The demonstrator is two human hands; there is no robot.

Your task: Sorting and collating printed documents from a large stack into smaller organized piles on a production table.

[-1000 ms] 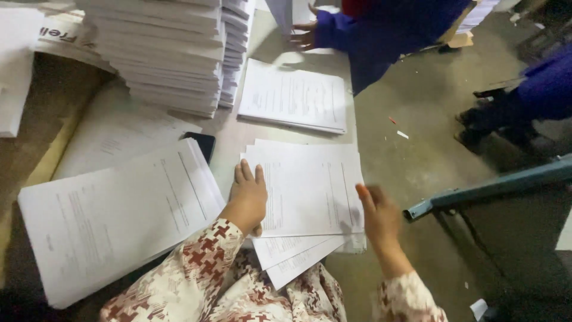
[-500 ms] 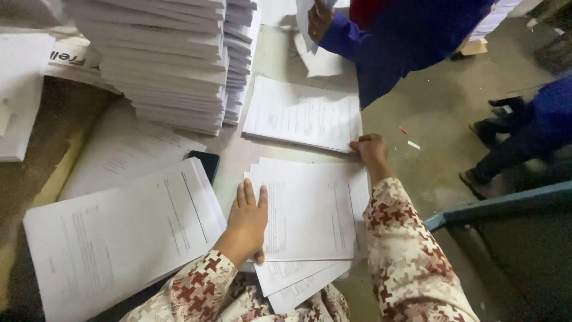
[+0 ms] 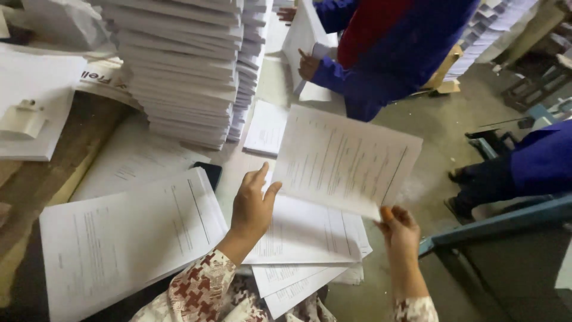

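My right hand [image 3: 400, 231] pinches the lower right corner of a printed white sheet [image 3: 345, 160] and holds it raised and tilted above the table. My left hand [image 3: 252, 206] lies flat, fingers spread, on a loose pile of printed sheets [image 3: 304, 235] at the table's near edge; its fingertips reach the lifted sheet's lower left edge. Both my sleeves are patterned red and white.
A tall stack of white paper [image 3: 182, 65] rises behind. Another printed pile [image 3: 128, 235] lies left, a dark phone [image 3: 208, 172] beside it. A person in blue and red [image 3: 381, 48] handles paper at the far end. Another person's blue sleeve [image 3: 539, 164] is right.
My right hand reached to the farther pile, took a sheet from it and has lifted it toward me. My left hand stayed pressed on the near pile.
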